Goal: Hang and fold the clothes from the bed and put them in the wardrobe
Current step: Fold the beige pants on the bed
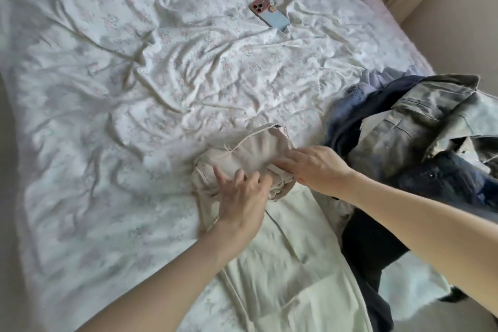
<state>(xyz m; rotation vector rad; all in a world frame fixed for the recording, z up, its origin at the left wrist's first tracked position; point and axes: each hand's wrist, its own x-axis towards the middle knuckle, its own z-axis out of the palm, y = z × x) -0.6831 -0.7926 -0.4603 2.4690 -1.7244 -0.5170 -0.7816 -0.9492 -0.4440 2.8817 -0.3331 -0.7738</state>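
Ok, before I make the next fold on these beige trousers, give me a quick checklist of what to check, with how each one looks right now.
1. Both hands on the beige trousers: ok, left hand and right hand are at the bunched top end.
2. Fabric lying flat: not ok, the top end is crumpled.
3. Legs straight: cannot tell, they run out of view below.
4. Free bed sheet to fold on: ok, to the left.
5. Pile of dark clothes clear of the trousers: not ok, it lies against their right edge.
6. Phone out of the way: ok, far up the bed.
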